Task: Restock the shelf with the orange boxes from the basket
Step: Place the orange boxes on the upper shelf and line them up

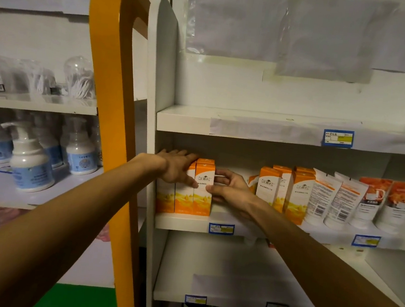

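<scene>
Left hand: we are laying our left hand (179, 167) flat over the tops and fronts of the orange boxes (185, 188), fingers spread, clasping nothing.
Right hand: our right hand (230, 189) is pressing against the right side of the rightmost box (203, 185), thumb on its front, fingers loosely curled and not closed around it.
Boxes: they are standing upright in a tight row at the left end of the shelf (185, 222).
Neighbours: more orange boxes (284, 191) are standing further right, beside white tubes (325, 200).
</scene>
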`<state>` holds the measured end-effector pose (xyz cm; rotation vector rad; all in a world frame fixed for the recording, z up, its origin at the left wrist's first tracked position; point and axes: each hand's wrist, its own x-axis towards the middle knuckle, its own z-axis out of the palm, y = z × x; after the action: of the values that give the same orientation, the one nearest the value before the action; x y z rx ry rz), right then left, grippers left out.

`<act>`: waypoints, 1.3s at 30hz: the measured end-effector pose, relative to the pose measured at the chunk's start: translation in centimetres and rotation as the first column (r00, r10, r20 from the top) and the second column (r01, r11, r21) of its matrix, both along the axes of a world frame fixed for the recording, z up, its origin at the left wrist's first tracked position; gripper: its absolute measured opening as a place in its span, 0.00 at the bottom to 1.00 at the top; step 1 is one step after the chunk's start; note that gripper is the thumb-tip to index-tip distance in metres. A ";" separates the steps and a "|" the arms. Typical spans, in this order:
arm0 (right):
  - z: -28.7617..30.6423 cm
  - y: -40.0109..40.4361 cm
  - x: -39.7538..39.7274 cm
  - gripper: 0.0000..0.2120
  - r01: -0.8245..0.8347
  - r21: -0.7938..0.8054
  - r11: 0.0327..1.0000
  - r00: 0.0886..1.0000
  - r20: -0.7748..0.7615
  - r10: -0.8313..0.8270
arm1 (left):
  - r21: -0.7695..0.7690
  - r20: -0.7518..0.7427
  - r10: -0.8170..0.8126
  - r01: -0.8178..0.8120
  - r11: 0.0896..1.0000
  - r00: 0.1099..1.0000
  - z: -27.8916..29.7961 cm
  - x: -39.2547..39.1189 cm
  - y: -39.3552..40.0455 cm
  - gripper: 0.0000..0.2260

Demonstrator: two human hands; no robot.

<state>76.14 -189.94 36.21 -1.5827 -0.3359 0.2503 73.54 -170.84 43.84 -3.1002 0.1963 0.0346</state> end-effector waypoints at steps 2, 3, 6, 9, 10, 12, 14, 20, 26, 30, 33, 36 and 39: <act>-0.1 0.1 -0.1 0.28 0.015 0.004 1.000 1.000 -0.009 -0.014 | -0.003 0.003 0.001 -0.001 1.000 1.000 0.0 -0.1 0.0 0.42; -0.1 0.1 -0.1 0.29 0.023 -0.011 1.000 1.000 -0.002 -0.023 | -0.010 0.003 0.000 0.000 1.000 1.000 0.0 -0.2 -0.1 0.42; 0.3 -0.2 -0.2 0.35 0.065 -0.155 0.986 0.992 0.114 -0.047 | -0.071 0.020 -0.011 0.012 0.997 1.000 0.3 -0.5 -0.2 0.43; 1.4 -1.2 -1.1 0.36 0.119 -0.292 0.949 0.966 0.256 -0.043 | -0.155 0.059 -0.032 0.041 0.987 0.998 0.7 -0.8 -0.2 0.43; 1.9 -1.8 -1.5 0.34 0.147 -0.324 0.934 0.947 0.319 -0.038 | -0.161 0.066 -0.036 0.046 0.986 0.997 0.9 -1.0 -0.3 0.43; 3.0 -3.1 -2.3 0.32 0.238 -0.418 0.877 0.873 0.487 -0.004 | -0.122 0.091 -0.050 0.061 0.991 0.995 1.1 -1.2 -0.7 0.43; 4.1 -4.6 -3.1 0.28 0.356 -0.513 0.781 0.759 0.647 0.079 | -0.075 0.140 -0.087 0.098 0.992 0.986 1.1 -1.3 -1.4 0.42; 6.7 -10.2 -3.9 0.24 0.627 -0.602 0.494 0.526 0.795 0.302 | 0.142 0.287 -0.284 0.253 0.957 0.915 1.6 -1.1 -6.2 0.37; 7.6 -14.5 -2.4 0.34 0.651 -0.704 0.284 0.671 0.708 0.219 | 0.150 0.220 -0.293 0.265 0.952 0.930 1.9 -0.4 -12.1 0.36; 6.9 -15.6 -1.4 0.41 0.595 -0.771 0.229 0.756 0.633 0.168 | 0.117 0.146 -0.254 0.238 0.964 0.956 1.4 0.4 -14.5 0.35; 6.6 -15.8 -1.0 0.42 0.559 -0.797 0.226 0.782 0.598 0.176 | 0.077 0.091 -0.213 0.206 0.975 0.973 0.9 1.1 -15.5 0.37; 6.4 -15.9 -0.6 0.40 0.534 -0.813 0.231 0.790 0.578 0.206 | 0.047 0.079 -0.215 0.212 0.976 0.973 0.6 1.8 -16.1 0.34; 6.2 -16.0 -0.1 0.35 0.548 -0.796 0.256 0.768 0.600 0.225 | 0.031 0.084 -0.235 0.233 0.972 0.968 0.2 2.5 -16.8 0.30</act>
<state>76.05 -205.93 42.38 -2.9909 -0.5617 -0.4084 76.04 -187.61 44.06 -3.0258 0.5522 -0.1046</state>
